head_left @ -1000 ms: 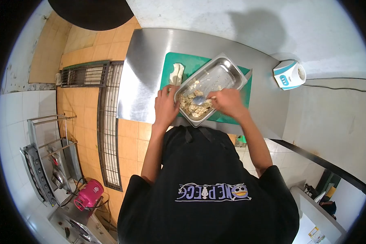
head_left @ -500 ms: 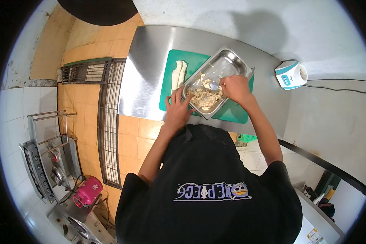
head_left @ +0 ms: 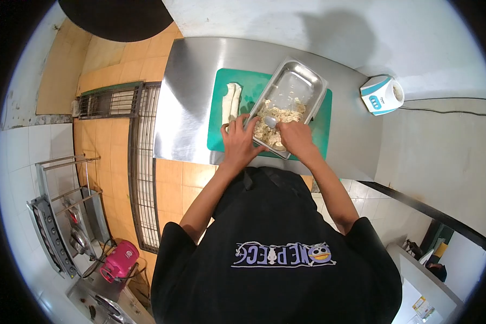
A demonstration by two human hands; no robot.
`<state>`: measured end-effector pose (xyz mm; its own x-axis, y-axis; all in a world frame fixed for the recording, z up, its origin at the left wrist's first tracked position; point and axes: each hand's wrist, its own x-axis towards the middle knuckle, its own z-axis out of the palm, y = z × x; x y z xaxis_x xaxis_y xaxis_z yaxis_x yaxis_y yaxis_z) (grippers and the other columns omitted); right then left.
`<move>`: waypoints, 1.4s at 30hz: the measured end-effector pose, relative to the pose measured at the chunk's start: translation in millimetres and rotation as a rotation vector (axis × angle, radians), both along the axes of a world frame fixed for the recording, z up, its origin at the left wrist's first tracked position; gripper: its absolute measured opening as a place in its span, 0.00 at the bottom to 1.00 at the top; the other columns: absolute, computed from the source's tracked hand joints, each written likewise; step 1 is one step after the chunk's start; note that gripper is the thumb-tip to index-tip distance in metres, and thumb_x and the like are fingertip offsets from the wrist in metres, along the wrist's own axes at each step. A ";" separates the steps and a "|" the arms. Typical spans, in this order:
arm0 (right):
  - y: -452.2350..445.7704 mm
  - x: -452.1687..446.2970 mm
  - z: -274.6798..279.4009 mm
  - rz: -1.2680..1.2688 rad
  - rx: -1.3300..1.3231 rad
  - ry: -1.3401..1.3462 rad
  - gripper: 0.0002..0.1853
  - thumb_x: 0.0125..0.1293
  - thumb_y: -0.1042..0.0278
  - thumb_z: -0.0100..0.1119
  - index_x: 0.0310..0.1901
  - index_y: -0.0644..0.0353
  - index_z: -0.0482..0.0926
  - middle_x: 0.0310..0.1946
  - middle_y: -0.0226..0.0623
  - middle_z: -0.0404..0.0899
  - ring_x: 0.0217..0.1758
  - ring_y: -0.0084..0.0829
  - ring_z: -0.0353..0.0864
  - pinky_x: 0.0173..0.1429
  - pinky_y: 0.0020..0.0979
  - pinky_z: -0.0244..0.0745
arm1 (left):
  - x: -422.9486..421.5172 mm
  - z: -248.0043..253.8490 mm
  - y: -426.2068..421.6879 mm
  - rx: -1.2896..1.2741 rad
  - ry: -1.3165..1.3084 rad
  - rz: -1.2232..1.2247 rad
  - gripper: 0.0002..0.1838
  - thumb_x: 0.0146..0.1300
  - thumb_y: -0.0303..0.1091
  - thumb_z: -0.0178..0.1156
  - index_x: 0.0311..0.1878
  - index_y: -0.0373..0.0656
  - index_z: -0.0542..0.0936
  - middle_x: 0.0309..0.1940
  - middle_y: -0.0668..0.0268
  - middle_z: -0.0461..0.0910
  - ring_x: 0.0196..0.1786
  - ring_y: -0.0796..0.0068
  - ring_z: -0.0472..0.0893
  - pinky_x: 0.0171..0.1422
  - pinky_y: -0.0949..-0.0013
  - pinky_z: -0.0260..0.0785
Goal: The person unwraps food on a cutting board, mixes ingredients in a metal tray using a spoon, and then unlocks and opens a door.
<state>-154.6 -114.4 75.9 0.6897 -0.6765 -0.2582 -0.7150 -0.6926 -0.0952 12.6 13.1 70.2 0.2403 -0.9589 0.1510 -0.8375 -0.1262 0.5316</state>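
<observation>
Steel pan (head_left: 292, 81), aslant on a green board (head_left: 216, 127) on the worktop (head_left: 191, 70); the right hand (head_left: 297, 139) grips a spoon (head_left: 270, 122) in its crumbly food (head_left: 287, 114), the left hand (head_left: 237, 143), fingers spread, touches its side.

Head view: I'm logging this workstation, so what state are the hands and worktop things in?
Metal pan: uncovered, partly filled
Mixture: lumpy, loose
Spoon: held, bowl at mixture
Left hand: fingers spread at pan's edge
Right hand: closed around spoon
Green board: flat, partly covered
Off-white piece: lying on board
Blue-and-white appliance: on or off, unclear
</observation>
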 end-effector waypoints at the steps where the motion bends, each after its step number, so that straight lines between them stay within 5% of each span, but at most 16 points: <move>1: -0.5 0.2 3.5 -0.018 0.060 -0.001 0.14 0.60 0.70 0.58 0.45 0.47 0.89 0.30 0.45 0.86 0.36 0.47 0.88 0.41 0.48 0.81 | -0.6 -0.4 -1.9 -0.002 -0.012 0.015 0.54 0.30 0.55 0.83 0.67 0.50 0.74 0.63 0.60 0.72 0.62 0.57 0.72 0.65 0.45 0.57; 5: -21.8 -21.5 6.8 -0.024 0.254 -0.151 0.15 0.59 0.71 0.58 0.47 0.52 0.89 0.30 0.51 0.85 0.38 0.51 0.88 0.44 0.49 0.81 | -1.0 -3.9 -4.0 0.007 -0.037 0.045 0.59 0.30 0.55 0.83 0.71 0.49 0.71 0.63 0.60 0.73 0.63 0.57 0.72 0.65 0.44 0.57; 8: -23.7 -23.4 22.8 -0.180 0.108 -0.281 0.11 0.61 0.72 0.56 0.41 0.55 0.88 0.33 0.52 0.85 0.39 0.51 0.87 0.43 0.48 0.81 | -1.5 -0.7 -5.0 0.120 -0.022 0.047 0.63 0.30 0.56 0.83 0.74 0.46 0.67 0.64 0.59 0.72 0.63 0.57 0.72 0.65 0.44 0.57; 14: 3.7 -1.1 3.5 -0.144 0.101 0.024 0.16 0.59 0.73 0.58 0.47 0.54 0.88 0.35 0.50 0.86 0.42 0.49 0.87 0.48 0.48 0.80 | -5.6 -11.3 -4.4 0.149 -0.010 0.053 0.66 0.29 0.56 0.83 0.75 0.40 0.65 0.66 0.59 0.70 0.65 0.56 0.69 0.65 0.44 0.57; 20: -37.5 -16.4 17.2 -0.087 0.291 -0.079 0.16 0.60 0.72 0.58 0.48 0.51 0.88 0.35 0.49 0.86 0.44 0.49 0.87 0.49 0.47 0.81 | -2.9 -11.7 -6.9 0.167 -0.038 0.051 0.69 0.27 0.58 0.83 0.76 0.43 0.63 0.69 0.60 0.68 0.71 0.55 0.65 0.70 0.38 0.54; 24: -23.8 9.2 10.9 -0.181 0.147 -0.172 0.16 0.60 0.73 0.58 0.47 0.51 0.88 0.34 0.48 0.86 0.43 0.48 0.87 0.48 0.47 0.81 | -3.6 -7.8 -8.1 0.195 -0.026 0.049 0.69 0.27 0.58 0.83 0.76 0.43 0.63 0.69 0.59 0.68 0.73 0.53 0.62 0.70 0.36 0.52; 27: -0.5 13.8 -10.0 -0.006 0.055 0.026 0.15 0.61 0.73 0.57 0.46 0.50 0.88 0.33 0.47 0.87 0.43 0.47 0.88 0.47 0.49 0.81 | -4.2 -7.5 -7.8 0.187 -0.025 0.044 0.67 0.28 0.57 0.83 0.76 0.41 0.64 0.69 0.59 0.68 0.74 0.52 0.62 0.70 0.35 0.52; 33: -34.6 -8.0 23.9 -0.028 0.311 -0.043 0.14 0.61 0.71 0.57 0.46 0.50 0.88 0.32 0.47 0.86 0.41 0.47 0.88 0.47 0.49 0.81 | -3.2 -15.4 -9.6 0.207 -0.008 0.031 0.70 0.28 0.57 0.83 0.78 0.43 0.60 0.71 0.57 0.67 0.76 0.52 0.60 0.71 0.33 0.50; 37: -13.4 8.1 14.4 -0.059 0.226 -0.142 0.13 0.62 0.69 0.58 0.45 0.50 0.89 0.35 0.46 0.87 0.43 0.46 0.88 0.47 0.48 0.81 | -3.2 -15.7 -8.2 0.226 0.009 0.031 0.70 0.29 0.55 0.84 0.78 0.43 0.59 0.72 0.57 0.66 0.76 0.51 0.59 0.71 0.32 0.49; 42: -9.2 0.5 6.1 0.146 0.180 -0.067 0.08 0.58 0.71 0.61 0.37 0.60 0.87 0.34 0.50 0.86 0.42 0.49 0.88 0.45 0.47 0.82 | -3.0 -16.3 -9.0 0.196 0.004 0.028 0.69 0.31 0.53 0.84 0.78 0.40 0.58 0.71 0.57 0.65 0.76 0.49 0.58 0.70 0.32 0.49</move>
<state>-154.1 -123.6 82.0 0.7961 -0.5158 -0.3163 -0.5968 -0.7555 -0.2701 9.6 4.1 53.9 0.2677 -0.9627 -0.0394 -0.8302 -0.2512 0.4976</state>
